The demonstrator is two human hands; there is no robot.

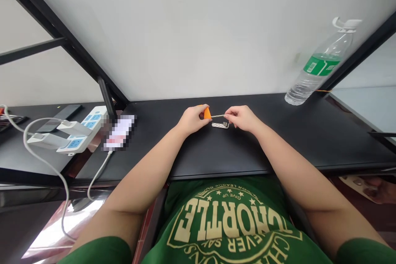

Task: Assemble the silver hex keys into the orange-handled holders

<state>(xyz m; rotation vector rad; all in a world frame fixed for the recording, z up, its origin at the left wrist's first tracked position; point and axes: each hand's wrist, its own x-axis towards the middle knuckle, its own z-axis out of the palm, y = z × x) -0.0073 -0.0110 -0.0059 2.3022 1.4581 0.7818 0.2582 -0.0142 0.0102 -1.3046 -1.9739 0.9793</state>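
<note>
My left hand (193, 120) is closed on a small orange holder (207, 113), held just above the black desk (216, 152). Between the fingertips of my right hand (243, 117) is one end of a thin metal hex key (218, 116). Its other end meets the orange holder's right side; how far it goes in, I cannot tell. Several silver hex keys (219, 125) lie together on the desk right below, close to both hands. My fingers hide part of the holder and the bent end of the held key.
A clear water bottle (321, 66) with a green label stands at the right back. To the left lie a phone (120, 132) with a white cable (99, 175) and a white power strip (89, 126) with plugged-in chargers. Black metal frame bars (74, 53) rise at both sides.
</note>
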